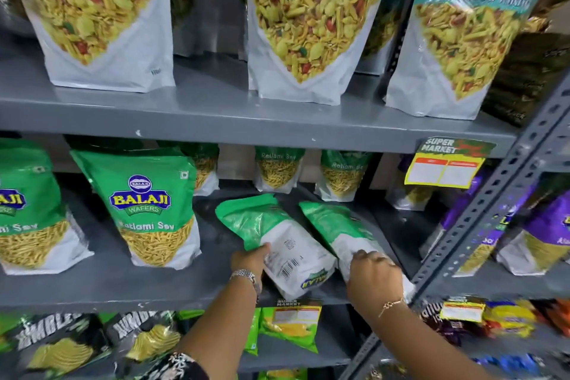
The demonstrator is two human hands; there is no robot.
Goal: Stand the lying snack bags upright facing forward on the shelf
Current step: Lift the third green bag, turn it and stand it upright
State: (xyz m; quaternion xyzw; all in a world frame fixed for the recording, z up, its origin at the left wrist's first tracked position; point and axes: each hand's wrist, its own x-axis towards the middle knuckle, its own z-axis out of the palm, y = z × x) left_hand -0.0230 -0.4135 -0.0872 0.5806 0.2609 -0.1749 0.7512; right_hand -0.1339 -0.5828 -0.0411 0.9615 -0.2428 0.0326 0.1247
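Note:
Two green-and-white snack bags lie back side up on the middle grey shelf [123,287]. The left lying bag [277,241] shows a barcode, and my left hand [251,257] grips its left edge. The right lying bag [336,231] points toward the shelf's back, and my right hand [374,271] holds its near white end. Two upright Ratlami Sev bags [148,207] stand facing forward to the left of them.
Smaller Ratlami Sev bags [277,171] stand at the shelf's back. Large Khatta Mitha bags [308,25] fill the upper shelf. A slotted grey upright post [493,210] stands right of my right hand. Purple bags [539,231] sit beyond it, chip bags on the shelf below.

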